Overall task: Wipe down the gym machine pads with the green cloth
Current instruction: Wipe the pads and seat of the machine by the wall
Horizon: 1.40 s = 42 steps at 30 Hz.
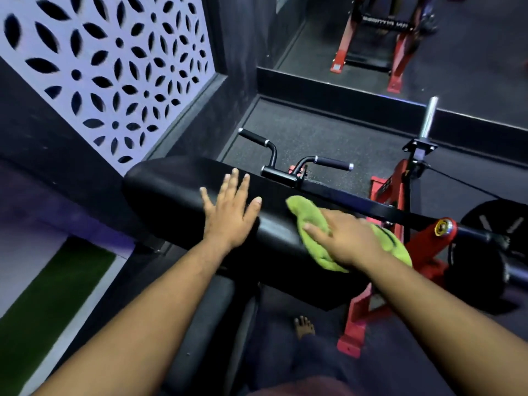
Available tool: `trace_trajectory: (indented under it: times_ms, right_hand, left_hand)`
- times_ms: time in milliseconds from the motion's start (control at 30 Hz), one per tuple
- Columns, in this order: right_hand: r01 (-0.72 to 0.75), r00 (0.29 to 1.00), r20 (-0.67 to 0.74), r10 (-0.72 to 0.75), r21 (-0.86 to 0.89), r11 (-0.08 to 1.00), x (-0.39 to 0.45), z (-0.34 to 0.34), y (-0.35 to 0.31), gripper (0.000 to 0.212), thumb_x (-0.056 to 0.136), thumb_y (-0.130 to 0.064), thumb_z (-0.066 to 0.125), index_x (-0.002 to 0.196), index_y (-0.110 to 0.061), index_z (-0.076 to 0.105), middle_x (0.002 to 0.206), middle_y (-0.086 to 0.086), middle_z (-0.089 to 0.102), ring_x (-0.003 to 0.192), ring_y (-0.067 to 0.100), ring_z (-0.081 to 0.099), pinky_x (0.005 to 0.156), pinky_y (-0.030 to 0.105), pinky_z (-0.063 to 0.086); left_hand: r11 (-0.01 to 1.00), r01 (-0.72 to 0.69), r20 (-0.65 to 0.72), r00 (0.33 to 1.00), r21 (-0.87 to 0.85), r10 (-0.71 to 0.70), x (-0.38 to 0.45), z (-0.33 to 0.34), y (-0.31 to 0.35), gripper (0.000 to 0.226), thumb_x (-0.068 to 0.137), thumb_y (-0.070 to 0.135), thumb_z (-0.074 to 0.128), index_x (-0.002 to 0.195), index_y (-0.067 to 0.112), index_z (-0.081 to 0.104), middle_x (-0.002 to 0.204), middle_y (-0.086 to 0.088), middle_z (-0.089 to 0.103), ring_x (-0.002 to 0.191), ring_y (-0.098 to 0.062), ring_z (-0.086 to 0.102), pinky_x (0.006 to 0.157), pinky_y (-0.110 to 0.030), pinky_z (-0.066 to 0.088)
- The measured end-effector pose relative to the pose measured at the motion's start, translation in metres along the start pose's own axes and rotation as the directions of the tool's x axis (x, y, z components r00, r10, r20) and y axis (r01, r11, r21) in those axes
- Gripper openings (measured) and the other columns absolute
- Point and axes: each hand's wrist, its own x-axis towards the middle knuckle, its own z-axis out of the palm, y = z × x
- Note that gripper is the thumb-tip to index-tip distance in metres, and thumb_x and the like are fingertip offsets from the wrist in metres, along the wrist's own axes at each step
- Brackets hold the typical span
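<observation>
Right hand [347, 238] lies flat on the green cloth [320, 224], fingers fairly straight, pressing it onto the black chest pad [177, 195] near the pad's right end; whether the thumb tucks under a fold is hidden, so a pinch can't be ruled out. Cloth is bunched, one corner poking out toward the handles [300, 161]. Left hand [231, 210] rests on the pad's middle, released, fingers spread and holding nothing, probably bracing the body or steadying the pad against the wiping pressure. Lower seat pad [205, 324] sits beneath, not being touched. Red frame [388, 190] and weight plate [485, 252] to the right.
</observation>
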Motion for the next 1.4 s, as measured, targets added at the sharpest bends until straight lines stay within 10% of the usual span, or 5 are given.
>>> trace_trajectory:
  times_ms: [433, 633, 933, 1133, 1400]
  right_hand:
    - [-0.082, 0.983, -0.174, 0.051, -0.178, 0.981, 0.005, 0.016, -0.109, 0.091, 0.082, -0.091, 0.012, 0.153, -0.038, 0.035, 0.148, -0.005, 0.053, 0.131, 0.022, 0.052, 0.108, 0.054, 0.033]
    - [-0.482, 0.851, -0.254, 0.459, -0.034, 0.876, 0.006, 0.023, -0.130, 0.086, 0.085, -0.089, 0.012, 0.147, -0.038, 0.045, 0.143, 0.001, 0.056, 0.132, 0.028, 0.048, 0.109, 0.082, 0.011]
    - [-0.184, 0.961, -0.231, 0.152, -0.122, 0.975, 0.023, 0.035, -0.156, 0.088, 0.082, -0.089, 0.004, 0.159, -0.048, 0.012, 0.168, -0.005, 0.026, 0.152, 0.023, 0.030, 0.117, 0.070, 0.013]
    - [-0.775, 0.528, -0.331, 0.782, 0.190, 0.603, 0.027, 0.046, -0.181, 0.075, 0.086, -0.082, 0.018, 0.145, -0.046, 0.048, 0.158, -0.006, 0.042, 0.145, 0.025, 0.034, 0.114, 0.075, 0.007]
    - [-0.476, 0.758, -0.445, 0.477, 0.122, 0.871, 0.086, 0.076, -0.325, 0.073, 0.089, -0.080, 0.023, 0.155, -0.048, 0.031, 0.164, -0.001, 0.034, 0.149, 0.032, 0.033, 0.114, 0.076, -0.002]
  left_hand:
    - [0.913, -0.345, 0.274, 0.919, 0.218, 0.282, 0.004, -0.072, -0.146, 0.069, 0.104, 0.056, 0.032, 0.163, 0.028, 0.010, 0.171, 0.010, 0.007, 0.157, -0.009, 0.003, 0.125, -0.057, -0.005]
    - [0.908, -0.387, 0.252, 0.905, 0.160, 0.342, 0.014, -0.067, -0.153, 0.072, 0.099, 0.064, 0.030, 0.161, 0.029, 0.022, 0.169, 0.009, 0.020, 0.156, -0.013, 0.013, 0.126, -0.047, 0.007]
    - [0.638, -0.752, 0.346, 0.651, 0.168, 0.676, 0.078, -0.095, -0.184, 0.077, 0.090, 0.065, 0.019, 0.159, 0.033, 0.030, 0.152, 0.008, 0.049, 0.138, -0.019, 0.044, 0.102, -0.041, 0.037]
    - [0.471, -0.871, 0.300, 0.490, 0.138, 0.818, 0.096, -0.079, -0.209, 0.093, 0.089, 0.070, 0.028, 0.164, 0.022, 0.001, 0.153, -0.003, 0.043, 0.138, -0.027, 0.041, 0.107, -0.049, 0.033]
    - [0.529, -0.717, 0.232, 0.479, -0.453, 0.847, 0.128, -0.079, -0.217, 0.091, 0.092, 0.059, 0.035, 0.157, 0.019, -0.013, 0.168, 0.002, -0.017, 0.150, 0.006, -0.020, 0.120, -0.013, -0.007]
